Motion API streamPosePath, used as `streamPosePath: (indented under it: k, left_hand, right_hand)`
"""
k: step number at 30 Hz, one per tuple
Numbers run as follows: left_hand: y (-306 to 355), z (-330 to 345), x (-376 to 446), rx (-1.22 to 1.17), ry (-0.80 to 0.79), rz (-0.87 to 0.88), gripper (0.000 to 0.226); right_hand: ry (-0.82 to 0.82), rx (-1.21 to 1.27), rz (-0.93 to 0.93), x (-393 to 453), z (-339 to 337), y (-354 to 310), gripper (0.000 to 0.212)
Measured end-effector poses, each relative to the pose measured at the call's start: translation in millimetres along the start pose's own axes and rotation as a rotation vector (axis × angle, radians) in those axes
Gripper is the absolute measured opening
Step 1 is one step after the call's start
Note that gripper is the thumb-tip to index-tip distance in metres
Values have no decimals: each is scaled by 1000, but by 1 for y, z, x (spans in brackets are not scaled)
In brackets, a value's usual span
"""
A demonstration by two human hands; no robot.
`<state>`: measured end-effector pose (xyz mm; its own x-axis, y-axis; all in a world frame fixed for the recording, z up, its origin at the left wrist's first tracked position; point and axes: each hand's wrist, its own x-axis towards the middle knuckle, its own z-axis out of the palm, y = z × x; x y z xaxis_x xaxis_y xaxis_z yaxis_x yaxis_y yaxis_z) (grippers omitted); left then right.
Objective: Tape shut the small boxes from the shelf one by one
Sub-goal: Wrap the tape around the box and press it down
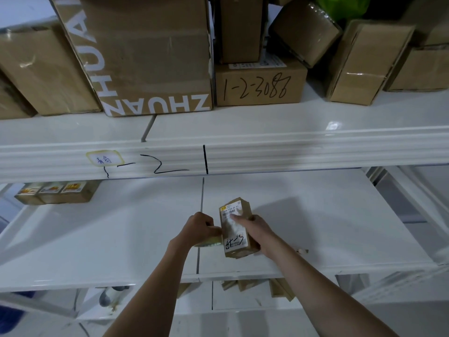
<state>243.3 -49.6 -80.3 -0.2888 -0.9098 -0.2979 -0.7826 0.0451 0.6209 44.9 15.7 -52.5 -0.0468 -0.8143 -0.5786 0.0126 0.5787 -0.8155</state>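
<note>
— Since the next strip has to be run along it, where is the small box (237, 228) found?

— Lower centre of the frame, on the white shelf (102, 239), its long axis pointing up the frame and slightly left.

— And the hands?

— The right hand (255, 231) is wrapped round its right side, forefinger laid straight over the label. The left hand (200, 228) is curled just left of it, touching its left edge, pinching what is judged to be a tape roll (209, 243) (mostly hidden).

— Nearer hand?

— Both are at the box, one per side.

Small box (237, 228) on middle shelf (121, 227) between both hands (201, 228).
</note>
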Motion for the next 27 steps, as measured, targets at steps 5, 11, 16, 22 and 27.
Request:
streamPosePath:
  k: [5,11,16,22,27]
  left_hand:
    - [-3,-2,-2,7,2,2,36]
    - [-2,-15,-13,-184,-81,-17,46]
    - [-2,-29,-21,-293,-147,0,24]
    - [1,-28,-15,-216,-120,27,26]
    - [-3,-23,-11,2,-6,-10,41]
  right_hand:
    - [113,-78,-45,5,7,8,42]
    - [61,-20,1,5,-11,6,38]
    - [21,20,1,8,-21,5,41]
    - [-5,64,-13,7,-27,5,45]
    - [-12,83,-50,5,-35,3,46]
